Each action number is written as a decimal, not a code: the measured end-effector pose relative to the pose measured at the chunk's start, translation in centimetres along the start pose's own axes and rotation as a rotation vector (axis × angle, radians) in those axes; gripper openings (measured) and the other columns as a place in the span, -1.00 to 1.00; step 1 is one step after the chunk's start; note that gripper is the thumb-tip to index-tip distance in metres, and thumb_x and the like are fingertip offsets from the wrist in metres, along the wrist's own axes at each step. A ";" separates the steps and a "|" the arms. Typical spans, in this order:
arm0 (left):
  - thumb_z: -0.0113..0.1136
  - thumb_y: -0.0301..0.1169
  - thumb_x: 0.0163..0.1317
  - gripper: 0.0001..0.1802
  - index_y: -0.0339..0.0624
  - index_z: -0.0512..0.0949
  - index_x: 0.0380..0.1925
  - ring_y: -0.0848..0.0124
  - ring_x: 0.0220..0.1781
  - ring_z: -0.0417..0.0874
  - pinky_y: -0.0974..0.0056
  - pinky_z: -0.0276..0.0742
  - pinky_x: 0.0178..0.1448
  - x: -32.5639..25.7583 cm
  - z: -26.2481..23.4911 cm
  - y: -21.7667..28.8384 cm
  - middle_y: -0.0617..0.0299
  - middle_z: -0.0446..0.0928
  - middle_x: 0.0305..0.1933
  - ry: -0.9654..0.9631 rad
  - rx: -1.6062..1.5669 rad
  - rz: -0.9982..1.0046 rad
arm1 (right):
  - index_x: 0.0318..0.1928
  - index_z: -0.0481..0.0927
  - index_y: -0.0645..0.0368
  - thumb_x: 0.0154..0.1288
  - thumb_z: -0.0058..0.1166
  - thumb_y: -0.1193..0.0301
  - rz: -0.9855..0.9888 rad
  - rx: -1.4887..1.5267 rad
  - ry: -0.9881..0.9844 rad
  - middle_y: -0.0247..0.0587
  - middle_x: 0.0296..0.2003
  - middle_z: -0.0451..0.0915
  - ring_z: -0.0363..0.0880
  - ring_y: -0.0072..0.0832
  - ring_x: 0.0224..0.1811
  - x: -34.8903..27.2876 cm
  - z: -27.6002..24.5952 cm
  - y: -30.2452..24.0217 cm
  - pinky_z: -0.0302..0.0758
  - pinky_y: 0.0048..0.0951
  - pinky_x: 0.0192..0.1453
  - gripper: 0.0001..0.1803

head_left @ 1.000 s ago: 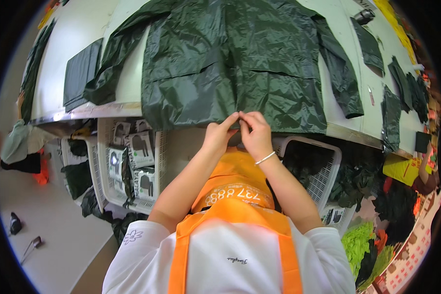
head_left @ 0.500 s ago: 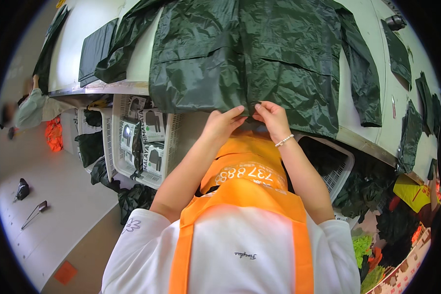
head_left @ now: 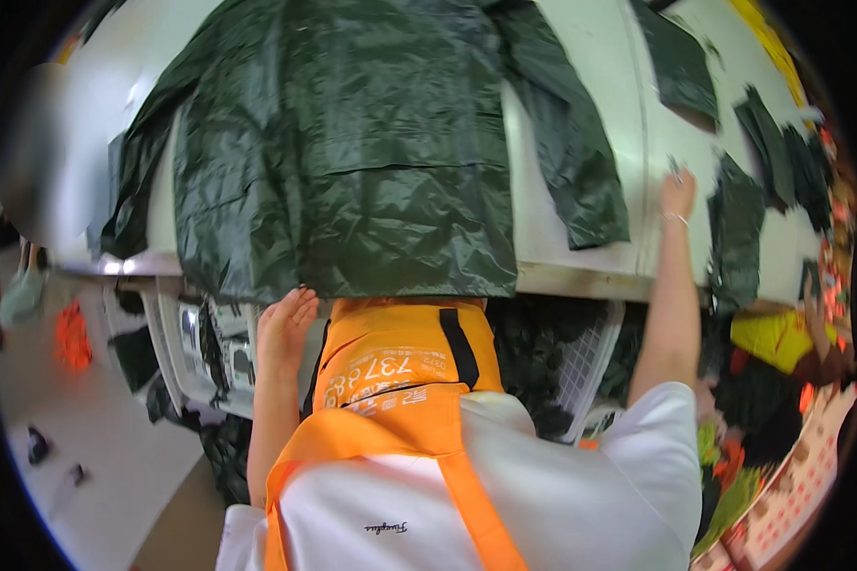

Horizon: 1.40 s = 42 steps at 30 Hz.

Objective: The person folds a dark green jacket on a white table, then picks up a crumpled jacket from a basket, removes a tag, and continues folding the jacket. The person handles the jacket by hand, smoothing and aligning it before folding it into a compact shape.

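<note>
A dark green shiny rain jacket (head_left: pixel 352 162) lies spread flat on the white table (head_left: pixel 581 181), its hem hanging over the near edge. My left hand (head_left: pixel 286 324) is just under the hem at the left, fingers stretched up and holding nothing. My right arm reaches far out to the right over the table. There my right hand (head_left: pixel 678 198) is closed beside the jacket's right sleeve (head_left: pixel 571 162), with a thin grey tool (head_left: pixel 673 169) sticking out of it; the motion blur hides what kind. I wear an orange apron (head_left: pixel 405 381).
Dark green fabric pieces (head_left: pixel 733 228) lie along the table's right side. Under the table stand a white mesh basket (head_left: pixel 581 366) and grey crates (head_left: pixel 209 352). Another person (head_left: pixel 19 285) is at the far left. Colourful packages (head_left: pixel 781 476) fill the lower right.
Both hands have left the middle of the hem. My right hand has swung out to the right onto the table. My left hand has dropped below the hem on the left.
</note>
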State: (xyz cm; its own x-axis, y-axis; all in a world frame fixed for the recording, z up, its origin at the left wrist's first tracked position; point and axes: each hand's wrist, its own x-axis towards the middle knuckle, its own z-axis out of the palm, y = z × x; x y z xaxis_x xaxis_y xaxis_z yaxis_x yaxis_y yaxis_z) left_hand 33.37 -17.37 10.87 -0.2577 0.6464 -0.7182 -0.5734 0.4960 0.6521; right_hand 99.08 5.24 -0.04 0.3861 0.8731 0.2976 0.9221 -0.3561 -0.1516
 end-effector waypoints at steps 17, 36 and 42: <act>0.16 -0.51 0.16 -0.85 -0.43 0.54 -0.34 0.30 -0.20 0.64 0.32 0.53 -0.01 -0.6 0.1 1.1 -0.01 0.61 -0.28 -0.005 0.083 0.084 | 0.13 0.32 0.28 0.30 -0.11 0.49 0.225 0.823 -0.006 -0.10 -0.17 0.51 0.57 -0.48 -0.31 -5.4 -7.0 -7.5 0.51 -0.52 -0.28 -0.62; 0.22 -0.45 0.13 -0.82 -0.41 0.59 -0.37 0.51 -0.32 0.59 0.45 0.47 -0.19 -0.1 -2.0 3.4 0.13 0.62 -0.37 -0.316 0.276 0.160 | -0.18 0.49 0.23 0.23 0.13 0.40 -0.388 1.196 -0.862 -0.14 -0.35 0.62 0.63 -0.44 -0.33 -32.9 -16.3 -43.7 0.52 -0.51 -0.24 -0.80; 0.23 -0.41 0.11 -0.79 -0.41 0.60 -0.39 0.49 -0.33 0.59 0.44 0.46 -0.19 0.0 -2.6 3.6 0.11 0.63 -0.37 -0.340 0.295 0.204 | -0.21 0.51 0.24 0.23 0.13 0.41 -0.381 1.159 -0.918 -0.15 -0.41 0.62 0.61 -0.49 -0.39 -32.8 -16.8 -44.2 0.50 -0.56 -0.27 -0.82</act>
State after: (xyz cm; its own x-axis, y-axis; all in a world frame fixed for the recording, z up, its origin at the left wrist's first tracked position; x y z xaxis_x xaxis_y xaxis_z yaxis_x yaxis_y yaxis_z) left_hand 29.24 -17.11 12.62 -0.0454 0.8756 -0.4809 -0.2808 0.4508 0.8473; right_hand 46.12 -13.20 12.74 -0.4134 0.9033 -0.1149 0.2635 -0.0021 -0.9647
